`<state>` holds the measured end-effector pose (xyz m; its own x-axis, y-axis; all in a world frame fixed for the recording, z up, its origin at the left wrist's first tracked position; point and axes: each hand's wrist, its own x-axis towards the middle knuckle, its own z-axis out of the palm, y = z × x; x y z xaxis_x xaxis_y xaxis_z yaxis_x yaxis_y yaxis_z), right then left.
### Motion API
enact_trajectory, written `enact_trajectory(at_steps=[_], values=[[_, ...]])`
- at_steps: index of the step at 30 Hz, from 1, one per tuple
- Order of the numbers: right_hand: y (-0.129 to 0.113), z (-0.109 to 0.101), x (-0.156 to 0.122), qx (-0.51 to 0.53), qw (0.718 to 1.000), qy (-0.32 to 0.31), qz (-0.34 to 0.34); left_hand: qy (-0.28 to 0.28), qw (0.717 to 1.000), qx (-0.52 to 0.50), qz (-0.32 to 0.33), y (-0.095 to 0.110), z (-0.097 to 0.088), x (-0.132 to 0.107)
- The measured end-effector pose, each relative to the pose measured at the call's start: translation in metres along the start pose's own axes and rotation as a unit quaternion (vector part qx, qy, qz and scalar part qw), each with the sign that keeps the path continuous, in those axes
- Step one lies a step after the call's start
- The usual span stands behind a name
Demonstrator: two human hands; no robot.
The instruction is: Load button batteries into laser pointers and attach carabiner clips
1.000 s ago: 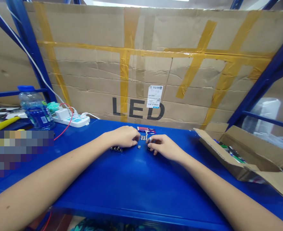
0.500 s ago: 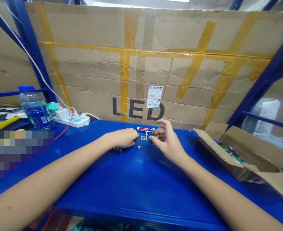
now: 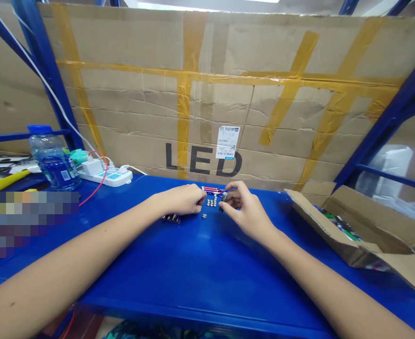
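My right hand [image 3: 246, 209] pinches a small green cylinder with a silver end [image 3: 223, 199] between thumb and fingers, upright above the table. Left of it, my left hand [image 3: 188, 199] is closed with its fingers curled down to the table. Whatever those fingers hold, if anything, is hidden. Several small silver button-like pieces [image 3: 211, 203] stand in rows between the two hands, and a single one [image 3: 204, 216] lies nearer to me. Slim red metallic tubes [image 3: 211, 189] lie just behind the rows. Partly under my left hand is a cluster of small dark and silver pieces [image 3: 172, 218].
An open cardboard box [image 3: 352, 256] with green and dark slim items stands at the right. On the left are a power strip [image 3: 117, 177] with plugs, a blue-capped bottle [image 3: 54, 162] and a red cable [image 3: 99, 188]. A taped cardboard sheet [image 3: 140, 113] walls off the back.
My right hand's raised index finger has come down and curled in toward the green cylinder, which has lowered slightly. My left hand has shifted only a little.
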<state>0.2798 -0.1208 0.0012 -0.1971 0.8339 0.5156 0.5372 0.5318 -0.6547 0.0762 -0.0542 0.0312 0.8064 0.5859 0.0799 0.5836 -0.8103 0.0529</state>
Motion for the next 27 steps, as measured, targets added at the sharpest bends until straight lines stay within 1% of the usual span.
enact_trajectory(at_steps=[2,6,8,10,13,16,18,19,20,21,22,24,25,27], values=[[0.001,-0.001,0.001,-0.040,0.999,-0.013,-0.015,0.024,1.000,-0.013,0.008,0.002,-0.003,0.000],[0.006,-0.004,0.003,-0.113,0.991,-0.053,-0.053,0.139,0.989,-0.025,0.048,0.013,-0.008,-0.002],[0.007,-0.004,0.004,-0.121,0.989,-0.064,-0.058,0.174,0.982,-0.021,0.069,0.019,-0.008,-0.002],[0.008,-0.004,0.004,-0.111,0.990,-0.067,-0.053,0.175,0.981,-0.009,0.081,0.024,-0.005,-0.001],[0.007,0.000,0.003,-0.088,0.993,-0.067,-0.036,0.159,0.984,0.007,0.074,0.026,0.003,0.002],[0.008,0.005,0.001,-0.074,0.996,-0.055,0.020,0.168,0.985,0.017,0.038,0.028,0.010,0.003],[0.010,0.007,0.000,-0.078,0.994,-0.049,0.060,0.177,0.984,0.014,0.017,0.034,0.013,0.001],[0.011,0.007,0.000,-0.079,0.993,-0.047,0.071,0.185,0.983,0.007,0.018,0.040,0.013,-0.001],[0.012,0.007,0.001,-0.079,0.993,-0.047,0.074,0.197,0.980,-0.003,0.030,0.046,0.014,-0.004],[0.013,0.006,0.001,-0.077,0.993,-0.047,0.071,0.217,0.974,-0.015,0.061,0.053,0.014,-0.007],[0.014,0.006,0.002,-0.073,0.994,-0.050,0.069,0.223,0.969,-0.017,0.103,0.061,0.014,-0.011],[0.016,0.004,0.003,-0.072,0.993,-0.048,0.074,0.179,0.965,0.008,0.192,0.075,0.014,-0.018],[0.017,0.004,0.004,-0.076,0.993,-0.045,0.079,0.140,0.968,0.027,0.208,0.081,0.013,-0.021],[0.019,0.003,0.005,-0.087,0.992,-0.039,0.083,0.065,0.980,0.039,0.186,0.087,0.009,-0.026]])
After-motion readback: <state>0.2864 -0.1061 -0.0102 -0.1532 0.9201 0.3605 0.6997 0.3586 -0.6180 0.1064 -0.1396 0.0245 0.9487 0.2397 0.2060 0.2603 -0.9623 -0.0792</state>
